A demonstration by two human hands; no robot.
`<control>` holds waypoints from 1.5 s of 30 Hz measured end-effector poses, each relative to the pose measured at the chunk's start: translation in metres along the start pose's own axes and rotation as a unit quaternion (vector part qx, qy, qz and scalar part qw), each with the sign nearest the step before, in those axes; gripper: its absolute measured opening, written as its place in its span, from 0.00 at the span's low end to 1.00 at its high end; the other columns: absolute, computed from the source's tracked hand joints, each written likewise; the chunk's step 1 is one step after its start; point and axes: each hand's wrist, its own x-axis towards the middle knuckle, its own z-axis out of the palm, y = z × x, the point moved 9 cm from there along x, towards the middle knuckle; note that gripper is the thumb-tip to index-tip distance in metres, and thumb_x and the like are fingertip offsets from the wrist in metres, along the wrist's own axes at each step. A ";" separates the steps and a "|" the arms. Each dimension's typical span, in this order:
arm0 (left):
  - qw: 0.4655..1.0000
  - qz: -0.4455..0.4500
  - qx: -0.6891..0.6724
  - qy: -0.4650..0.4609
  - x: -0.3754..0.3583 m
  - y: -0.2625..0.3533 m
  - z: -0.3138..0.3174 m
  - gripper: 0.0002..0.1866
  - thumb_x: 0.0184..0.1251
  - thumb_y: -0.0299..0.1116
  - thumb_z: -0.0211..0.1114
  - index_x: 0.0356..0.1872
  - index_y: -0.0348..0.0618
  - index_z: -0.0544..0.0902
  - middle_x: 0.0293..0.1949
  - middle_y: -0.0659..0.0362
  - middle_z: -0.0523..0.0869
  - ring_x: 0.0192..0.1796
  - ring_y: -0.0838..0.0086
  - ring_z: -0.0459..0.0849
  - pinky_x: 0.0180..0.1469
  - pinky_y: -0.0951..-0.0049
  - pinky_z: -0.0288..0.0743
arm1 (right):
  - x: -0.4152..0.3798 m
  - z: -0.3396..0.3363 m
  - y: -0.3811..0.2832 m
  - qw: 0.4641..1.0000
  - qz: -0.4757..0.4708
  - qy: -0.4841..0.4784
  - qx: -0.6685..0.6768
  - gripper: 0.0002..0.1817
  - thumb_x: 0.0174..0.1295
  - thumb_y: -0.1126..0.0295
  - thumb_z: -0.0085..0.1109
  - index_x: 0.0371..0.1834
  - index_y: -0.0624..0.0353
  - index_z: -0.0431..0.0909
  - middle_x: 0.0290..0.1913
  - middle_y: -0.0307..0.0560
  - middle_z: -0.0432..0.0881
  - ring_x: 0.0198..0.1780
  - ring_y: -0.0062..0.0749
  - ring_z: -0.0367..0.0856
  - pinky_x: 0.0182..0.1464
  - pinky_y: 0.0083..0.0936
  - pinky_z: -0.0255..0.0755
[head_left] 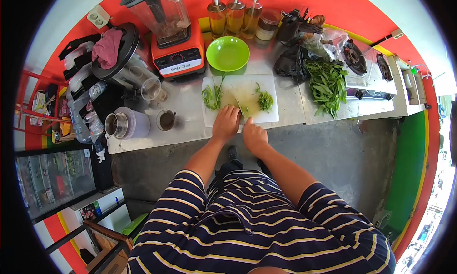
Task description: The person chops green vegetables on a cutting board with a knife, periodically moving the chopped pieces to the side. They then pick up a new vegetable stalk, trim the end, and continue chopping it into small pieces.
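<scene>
1. On the white cutting board (240,81), two bare hands work close together near the front edge.
2. Left hand (225,123) lies flat with bent fingers, pressing down on some greens. I cannot see how much it holds, since the hand covers them.
3. Right hand (254,136) is curled shut. It looks wrapped around a knife (239,109), with the thin blade poking up between the two hands. The handle is hidden, so I cannot be sure of the grip.
4. Uncut leaves (212,96) lie on the left part of the board. A little heap of chopped greens (265,101) sits on the right part, apart from both hands.
5. Behind the board stands a green bowl (227,53), and it looks empty. A big pile of leafy stems (327,86) waits on the counter to the right.
6. To chop well, I think the left fingertips should stay tucked back, away from the blade.
7. The blade should go straight down, and the cuts should be small and even.
8. The left hand should hold the leaves in a tight bunch so they do not slide.
9. Cut bits should be pushed over to the chopped heap, so the middle of the board stays free.
</scene>
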 end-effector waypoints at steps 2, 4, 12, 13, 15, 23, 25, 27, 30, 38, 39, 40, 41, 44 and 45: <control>1.000 -0.007 0.017 -0.021 -0.003 -0.002 0.004 0.05 0.69 0.30 0.60 0.40 0.40 0.77 0.37 0.52 0.78 0.45 0.56 0.77 0.50 0.57 0.71 | 0.010 -0.008 -0.002 1.000 -0.011 0.012 -0.004 0.17 0.64 0.73 0.56 0.53 0.66 0.66 0.46 0.67 0.87 0.49 0.57 0.88 0.52 0.43 0.83; 0.999 -0.011 0.034 -0.040 -0.002 -0.002 0.007 0.06 0.70 0.31 0.59 0.42 0.41 0.77 0.39 0.54 0.78 0.47 0.58 0.77 0.52 0.59 0.71 | 0.015 -0.017 -0.005 1.000 -0.028 0.007 -0.006 0.17 0.65 0.73 0.56 0.54 0.67 0.66 0.46 0.67 0.86 0.49 0.56 0.88 0.51 0.43 0.83; 1.000 -0.013 0.023 0.001 -0.001 0.000 -0.001 0.06 0.68 0.29 0.60 0.40 0.39 0.78 0.39 0.52 0.79 0.45 0.55 0.75 0.48 0.56 0.69 | -0.003 0.012 0.005 0.999 0.006 0.021 0.025 0.15 0.65 0.73 0.55 0.51 0.66 0.68 0.47 0.66 0.87 0.49 0.57 0.88 0.50 0.45 0.83; 1.000 -0.011 0.021 -0.014 -0.003 0.001 0.001 0.06 0.68 0.29 0.60 0.40 0.39 0.78 0.39 0.52 0.79 0.45 0.55 0.75 0.48 0.56 0.69 | -0.005 0.011 0.003 0.998 -0.006 0.056 0.026 0.14 0.65 0.73 0.55 0.51 0.66 0.68 0.47 0.66 0.87 0.49 0.58 0.88 0.50 0.45 0.83; 1.000 -0.010 0.011 -0.003 -0.002 0.001 -0.001 0.06 0.68 0.29 0.60 0.41 0.38 0.79 0.39 0.51 0.79 0.45 0.54 0.75 0.48 0.55 0.69 | 0.006 0.002 0.005 0.998 0.000 0.044 0.039 0.14 0.65 0.73 0.55 0.51 0.65 0.68 0.46 0.65 0.87 0.49 0.57 0.88 0.50 0.44 0.83; 1.000 0.012 0.021 -0.002 -0.003 0.007 -0.001 0.08 0.64 0.29 0.61 0.41 0.39 0.77 0.38 0.51 0.78 0.44 0.53 0.75 0.48 0.55 0.69 | 0.000 -0.002 0.002 0.997 0.006 0.055 0.051 0.12 0.65 0.73 0.54 0.49 0.65 0.69 0.44 0.64 0.87 0.48 0.55 0.89 0.49 0.44 0.84; 1.000 0.006 0.023 -0.002 -0.001 0.006 -0.001 0.08 0.64 0.29 0.62 0.41 0.40 0.77 0.38 0.52 0.78 0.45 0.53 0.75 0.48 0.54 0.68 | -0.004 0.002 0.001 0.997 0.020 0.073 0.025 0.12 0.67 0.69 0.56 0.48 0.64 0.71 0.40 0.57 0.89 0.43 0.49 0.91 0.43 0.38 0.85; 1.000 0.005 0.028 -0.005 -0.001 0.006 -0.001 0.08 0.63 0.29 0.62 0.41 0.40 0.77 0.38 0.52 0.79 0.45 0.53 0.75 0.49 0.54 0.68 | 0.002 0.003 0.001 0.997 0.014 0.070 0.041 0.12 0.66 0.71 0.56 0.48 0.64 0.70 0.41 0.60 0.88 0.44 0.52 0.90 0.45 0.40 0.85; 0.999 -0.007 0.038 0.002 0.000 0.007 -0.005 0.08 0.63 0.29 0.63 0.41 0.41 0.77 0.39 0.53 0.79 0.46 0.54 0.76 0.49 0.55 0.67 | 0.011 -0.006 0.001 0.996 -0.002 0.077 0.044 0.11 0.66 0.72 0.55 0.48 0.65 0.69 0.41 0.62 0.88 0.45 0.55 0.90 0.46 0.42 0.85; 0.999 -0.027 0.039 0.027 -0.001 0.002 -0.007 0.08 0.65 0.31 0.64 0.41 0.43 0.78 0.39 0.55 0.80 0.46 0.56 0.76 0.50 0.56 0.67 | 0.001 -0.001 -0.003 0.997 0.010 0.067 0.021 0.10 0.68 0.70 0.55 0.47 0.63 0.70 0.38 0.55 0.89 0.41 0.50 0.91 0.43 0.39 0.85; 0.999 -0.025 0.036 0.032 0.000 0.002 -0.008 0.07 0.65 0.31 0.64 0.41 0.43 0.78 0.39 0.54 0.80 0.46 0.56 0.76 0.49 0.56 0.67 | 0.003 0.000 -0.004 0.997 0.007 0.077 0.028 0.10 0.67 0.71 0.54 0.47 0.64 0.69 0.37 0.58 0.89 0.41 0.52 0.91 0.43 0.40 0.85; 0.998 -0.025 0.034 0.036 -0.002 0.002 -0.009 0.07 0.65 0.31 0.64 0.41 0.43 0.78 0.39 0.54 0.80 0.46 0.55 0.76 0.49 0.56 0.67 | 0.004 0.002 -0.005 0.996 0.003 0.085 0.035 0.10 0.66 0.73 0.54 0.47 0.65 0.68 0.37 0.61 0.88 0.41 0.54 0.90 0.43 0.41 0.85; 0.998 -0.026 0.034 0.036 -0.003 0.002 -0.010 0.07 0.65 0.31 0.64 0.41 0.43 0.78 0.39 0.54 0.80 0.46 0.55 0.76 0.49 0.56 0.67 | 0.006 0.003 -0.005 0.996 0.002 0.084 0.034 0.10 0.66 0.73 0.54 0.47 0.65 0.68 0.37 0.61 0.88 0.41 0.54 0.90 0.43 0.41 0.85; 0.999 -0.022 0.027 0.036 -0.002 0.002 -0.012 0.10 0.63 0.32 0.65 0.43 0.42 0.79 0.40 0.54 0.80 0.46 0.55 0.76 0.50 0.56 0.67 | 0.012 -0.007 -0.005 0.994 -0.013 0.091 0.058 0.10 0.67 0.73 0.53 0.48 0.65 0.68 0.39 0.63 0.88 0.43 0.56 0.90 0.45 0.43 0.85; 0.999 -0.019 0.025 0.041 -0.003 0.003 -0.014 0.11 0.63 0.32 0.66 0.44 0.42 0.80 0.41 0.54 0.80 0.47 0.56 0.76 0.51 0.56 0.67 | 0.013 -0.007 0.001 0.995 -0.006 0.077 0.070 0.10 0.67 0.73 0.53 0.48 0.65 0.68 0.40 0.64 0.88 0.44 0.57 0.89 0.47 0.44 0.84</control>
